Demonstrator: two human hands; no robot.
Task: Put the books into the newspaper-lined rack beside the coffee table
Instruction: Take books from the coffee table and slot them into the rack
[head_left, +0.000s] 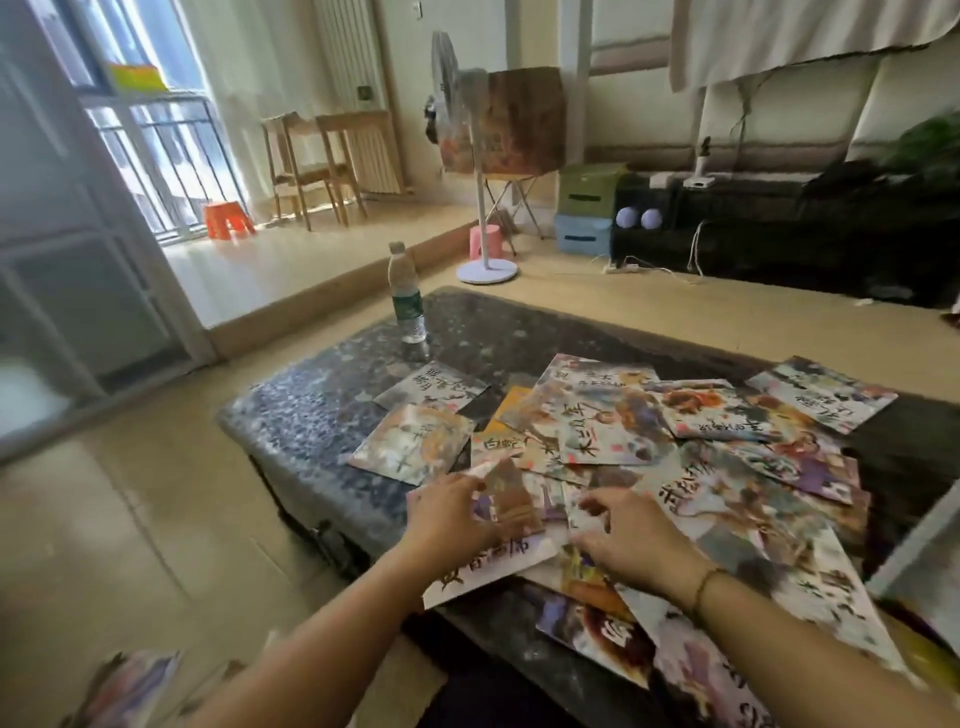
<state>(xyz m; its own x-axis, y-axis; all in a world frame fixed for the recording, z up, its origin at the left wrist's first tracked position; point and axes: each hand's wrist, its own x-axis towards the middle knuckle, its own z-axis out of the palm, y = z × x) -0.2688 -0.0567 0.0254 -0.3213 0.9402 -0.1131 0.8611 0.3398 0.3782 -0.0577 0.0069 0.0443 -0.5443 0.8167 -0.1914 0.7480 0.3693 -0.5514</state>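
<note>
Sunlight from the balcony door falls across the room, and the dark speckled desk (322, 415) in front of me is strewn with thin picture books (597, 426), overlapping in a loose heap. My left hand (452, 519) pinches the near book (506, 501) by its edge, lifting one corner. My right hand (628, 540) rests on the pile with fingers loosely spread, gripping nothing. These look light, floppy and glossy, so I judge they will slide and sag; better to gather several, square them and grip the spines. A water bottle (408, 296) stands at the far corner. At lower left, blurred paper may be the rack; I cannot tell.
</note>
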